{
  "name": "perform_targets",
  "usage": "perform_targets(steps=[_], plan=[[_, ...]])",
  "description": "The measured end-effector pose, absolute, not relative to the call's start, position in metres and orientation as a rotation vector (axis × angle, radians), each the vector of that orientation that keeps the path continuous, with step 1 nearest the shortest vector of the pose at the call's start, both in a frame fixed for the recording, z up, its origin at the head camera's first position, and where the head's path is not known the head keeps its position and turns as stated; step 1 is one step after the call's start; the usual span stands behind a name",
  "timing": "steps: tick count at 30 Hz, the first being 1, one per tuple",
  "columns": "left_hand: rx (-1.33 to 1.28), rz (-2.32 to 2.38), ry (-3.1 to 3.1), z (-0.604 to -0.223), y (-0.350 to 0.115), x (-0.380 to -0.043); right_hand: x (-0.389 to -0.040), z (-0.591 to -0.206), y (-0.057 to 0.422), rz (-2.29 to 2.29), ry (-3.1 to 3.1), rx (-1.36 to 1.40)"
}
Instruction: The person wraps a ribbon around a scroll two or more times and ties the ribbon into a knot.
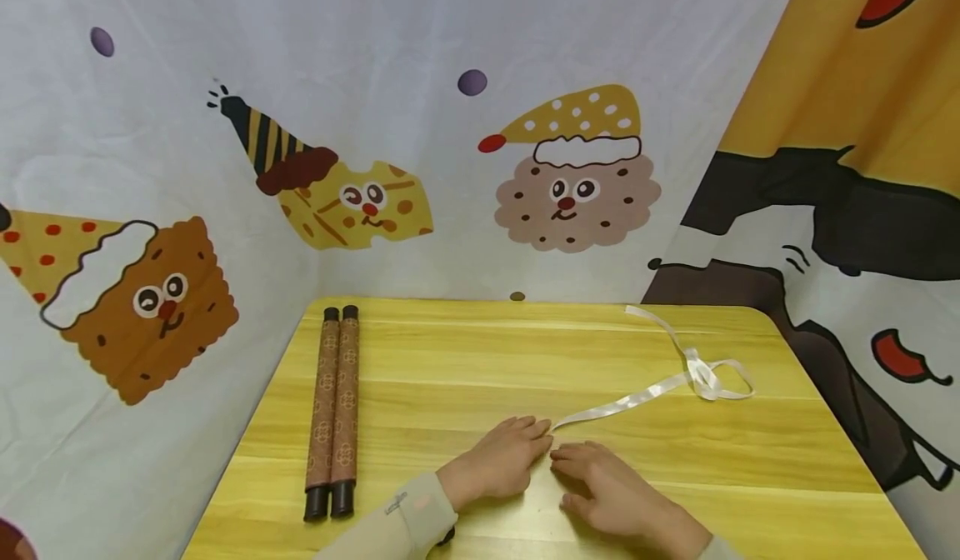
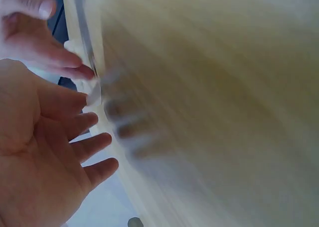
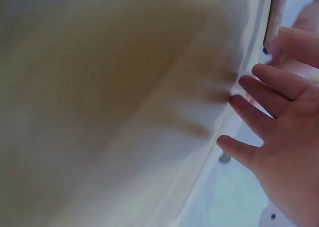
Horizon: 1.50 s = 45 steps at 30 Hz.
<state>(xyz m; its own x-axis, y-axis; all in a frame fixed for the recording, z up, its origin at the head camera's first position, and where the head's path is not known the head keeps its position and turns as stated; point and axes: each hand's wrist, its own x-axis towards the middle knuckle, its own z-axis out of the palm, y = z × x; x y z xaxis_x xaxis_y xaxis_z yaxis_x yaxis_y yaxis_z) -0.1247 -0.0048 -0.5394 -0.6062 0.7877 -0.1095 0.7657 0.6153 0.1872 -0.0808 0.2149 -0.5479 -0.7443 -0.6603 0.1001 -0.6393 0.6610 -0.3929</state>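
A white satin ribbon (image 1: 637, 397) lies across the right half of the table, tied in a loose bow or knot (image 1: 703, 377) toward the far right. Its near tail runs down to the fingertips of my left hand (image 1: 501, 458), whose fingers are extended, palm down. My right hand (image 1: 611, 489) is just beside it with fingers slightly bent, nothing seen in its grasp. In the left wrist view the ribbon tip (image 2: 94, 95) shows by the left index finger; whether the finger presses it I cannot tell. The right wrist view shows the right hand's fingers (image 3: 254, 117) spread.
Two brown patterned rolls with black ends (image 1: 345, 402) lie side by side on the left of the yellow wood-grain table (image 1: 465, 352). Behind the table hangs a white cloth (image 1: 420, 27) with cartoon figures; a yellow and black printed cloth (image 1: 862, 152) hangs at right.
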Motion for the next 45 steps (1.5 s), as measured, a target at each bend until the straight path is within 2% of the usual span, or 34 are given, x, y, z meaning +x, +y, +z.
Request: perform_targets(steps=[5, 12, 20, 30, 36, 45], plan=[[1.289, 0.128, 2.666, -0.542, 0.0, -0.124, -0.095, -0.541, 0.239, -0.689, 2.992, -0.958], [1.327, 0.002, 2.715, -0.545, 0.001, -0.123, -0.114, -0.547, 0.275, -0.488, 3.095, -0.8], [1.354, -0.141, 2.762, -0.541, -0.022, -0.12, -0.118, -0.558, 0.296, -0.396, 3.128, -0.724], [1.306, -0.15, 2.801, -0.539, -0.057, -0.119, -0.12, -0.557, 0.293, -0.372, 3.111, -0.731], [1.296, 0.104, 2.849, -0.54, -0.047, -0.112, -0.117, -0.559, 0.284, -0.386, 3.118, -0.789], [1.182, 0.02, 2.687, -0.533, -0.03, -0.088, -0.108, -0.556, 0.262, -0.391, 3.089, -0.845]])
